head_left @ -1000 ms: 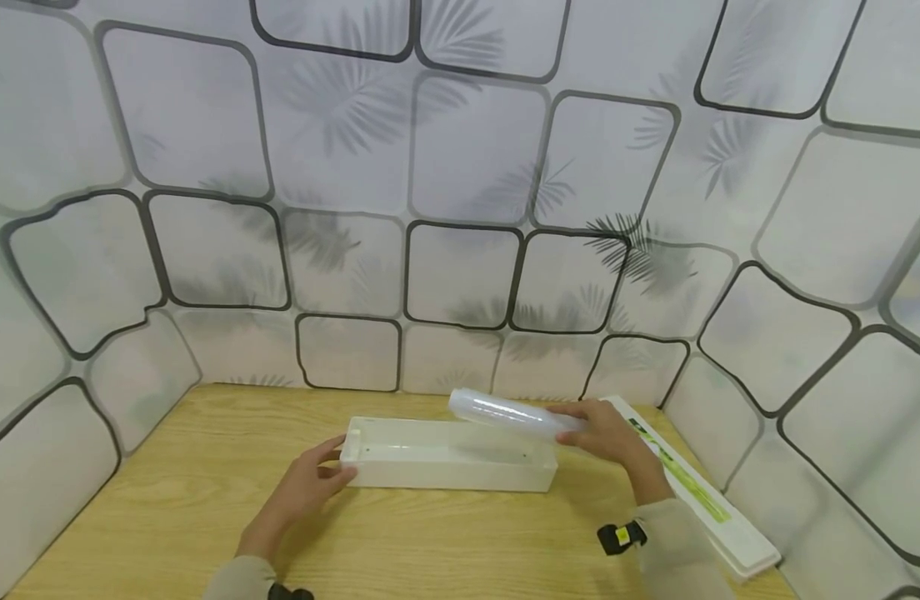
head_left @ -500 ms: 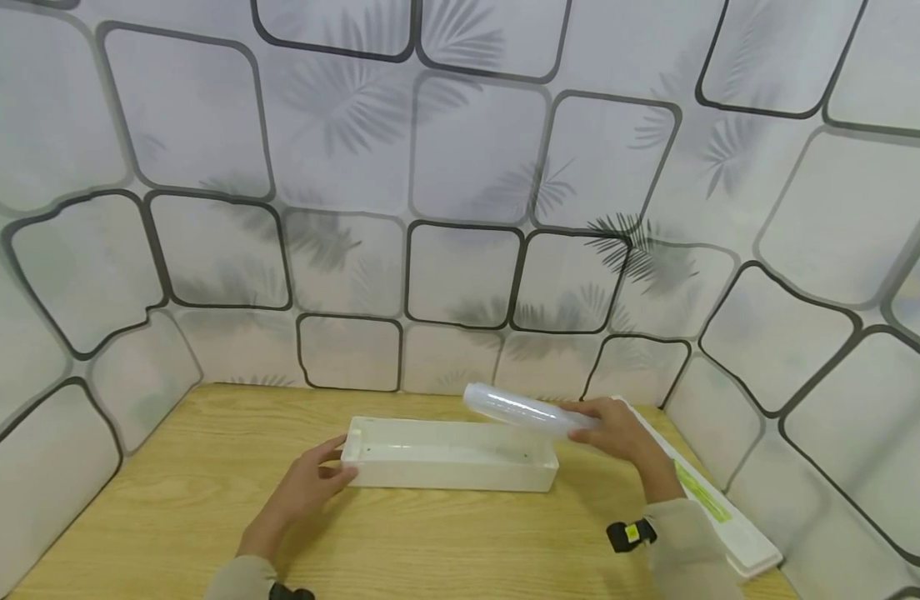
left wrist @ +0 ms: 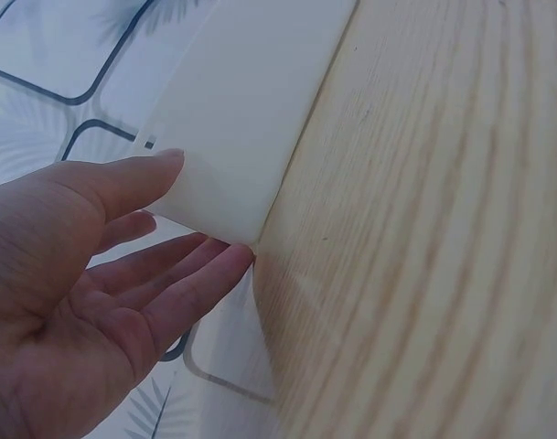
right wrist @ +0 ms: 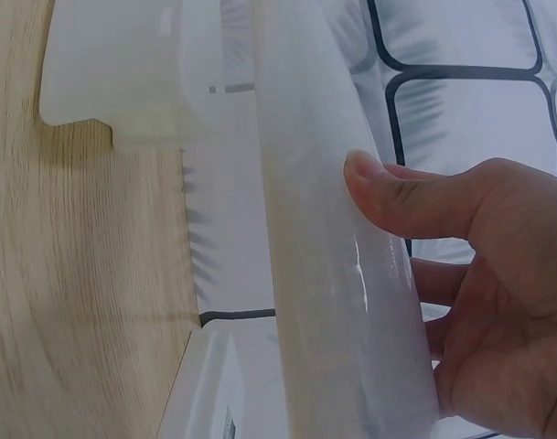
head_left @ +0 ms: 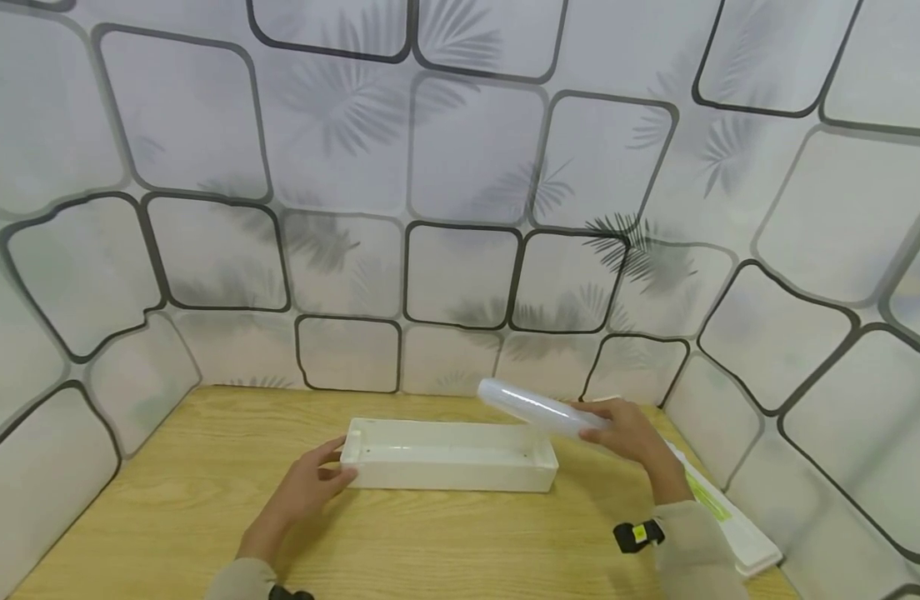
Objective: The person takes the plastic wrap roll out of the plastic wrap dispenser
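Note:
A long white plastic box (head_left: pixel 452 477), uncovered at the top, sits on the wooden table. My left hand (head_left: pixel 306 483) holds its left end; in the left wrist view the thumb (left wrist: pixel 159 178) lies on the long side and the fingers touch the end wall. Above and behind the box's right end, my right hand (head_left: pixel 628 437) grips a roll of cling film (head_left: pixel 535 406) near its right end. The roll is in the air and tilted, left end higher. In the right wrist view my thumb (right wrist: pixel 374 187) presses on the glossy film (right wrist: pixel 342 274).
A long white lid (head_left: pixel 741 529) with a green label lies at the right, partly hidden by my right forearm. The patterned wall (head_left: pixel 460 275) closes off the back and both sides of the wooden table (head_left: pixel 430 542).
My right hand has carried the cling film roll to the right and slightly up, away from over the box. My left hand and the box have stayed in place.

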